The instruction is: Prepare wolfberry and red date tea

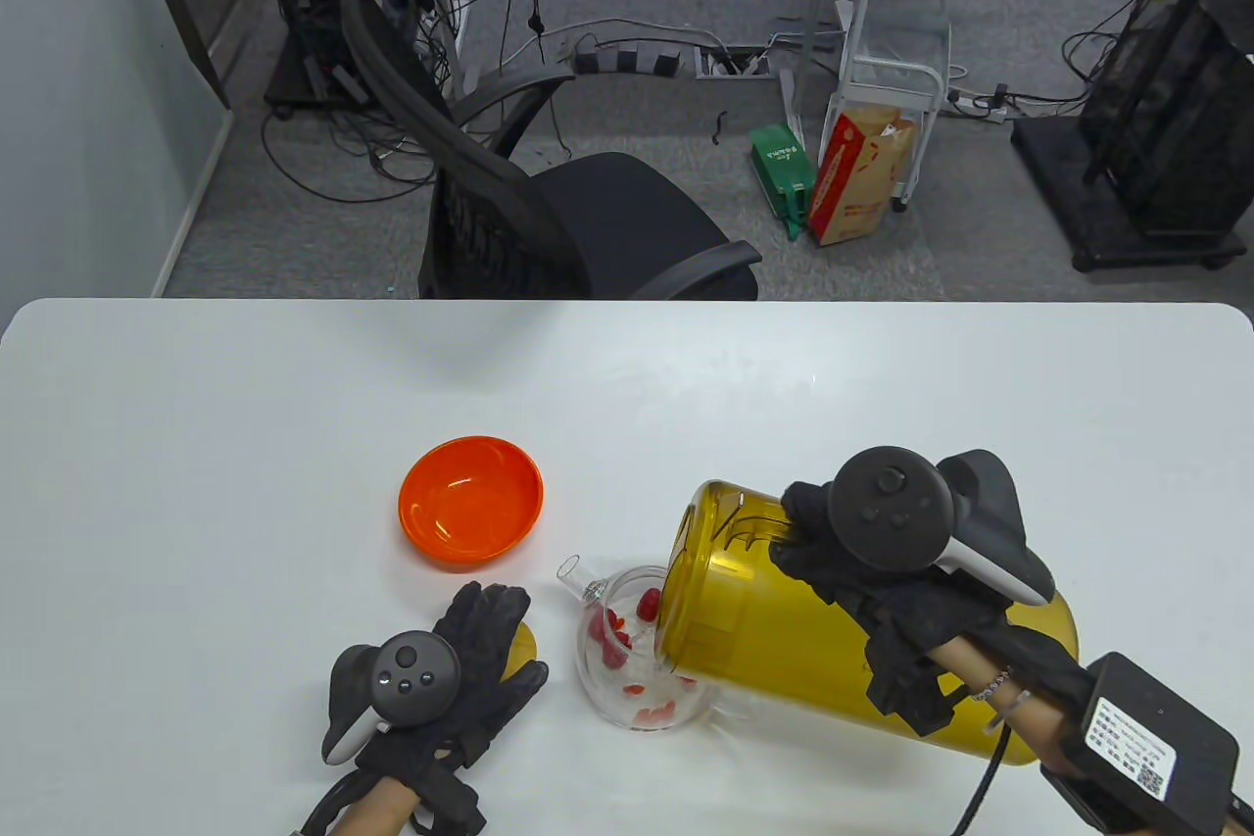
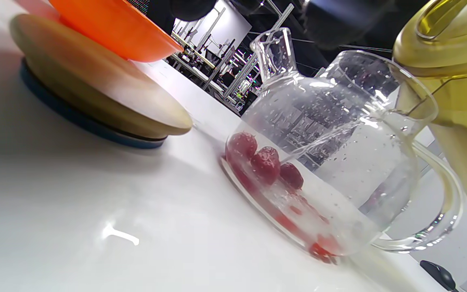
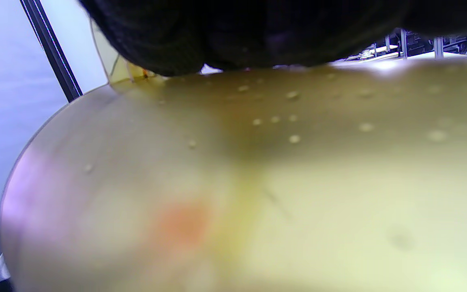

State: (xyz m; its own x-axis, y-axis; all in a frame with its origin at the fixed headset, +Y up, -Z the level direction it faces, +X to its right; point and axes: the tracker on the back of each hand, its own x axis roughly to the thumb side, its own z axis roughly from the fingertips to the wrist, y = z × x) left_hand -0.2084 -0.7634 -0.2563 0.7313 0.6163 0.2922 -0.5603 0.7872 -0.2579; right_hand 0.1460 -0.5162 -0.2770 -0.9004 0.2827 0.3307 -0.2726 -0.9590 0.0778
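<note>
From above, we see our right hand (image 1: 887, 571) nearest, its grip clasped around the tilted yellow pitcher (image 1: 784, 640), whose mouth hangs over the glass teapot (image 1: 642, 655) holding red dates (image 1: 615, 632). Our left hand (image 1: 460, 669) lies flat on the wooden lid (image 1: 524, 645), grip released, near the orange bowl (image 1: 470, 501) on the white desk (image 1: 196, 483).

Left wrist: lid (image 2: 95, 95), bowl (image 2: 112, 28), teapot (image 2: 330, 162) with dates (image 2: 264, 162).

Right wrist: blurred pitcher wall (image 3: 258, 182) beneath dark fingers (image 3: 237, 32).

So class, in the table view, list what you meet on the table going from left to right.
Left hand → orange bowl → glass teapot → yellow pitcher → right hand.
</note>
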